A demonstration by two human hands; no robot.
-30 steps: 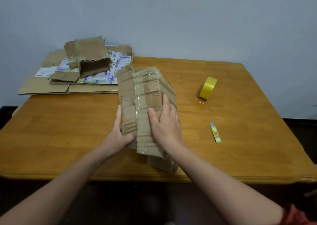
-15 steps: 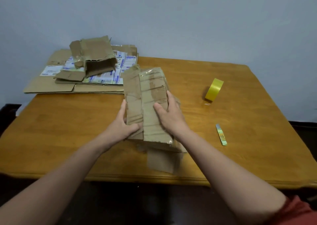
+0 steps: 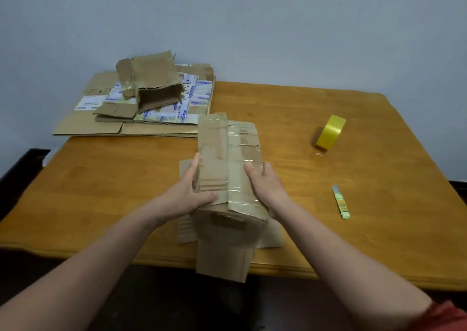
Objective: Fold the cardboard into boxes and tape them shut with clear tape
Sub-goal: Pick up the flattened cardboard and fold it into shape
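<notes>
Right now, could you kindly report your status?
Left hand, right hand grip worn brown cardboard box; near flaps loose. Yellow tape roll lies apart, right. Nothing blocking.

Soft, even indoor light falls on a wooden table.
Faint glare marks the clear tape just beyond the fingers; table edges bow, forearms blur.

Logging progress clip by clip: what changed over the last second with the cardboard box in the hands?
The brown taped cardboard box was tipped down flatter onto the wooden table. The right hand slid off its top face to grip the right edge; the left hand kept holding the left edge. Yellow tape roll, small cutter and flat cardboard pile stayed put.
</notes>
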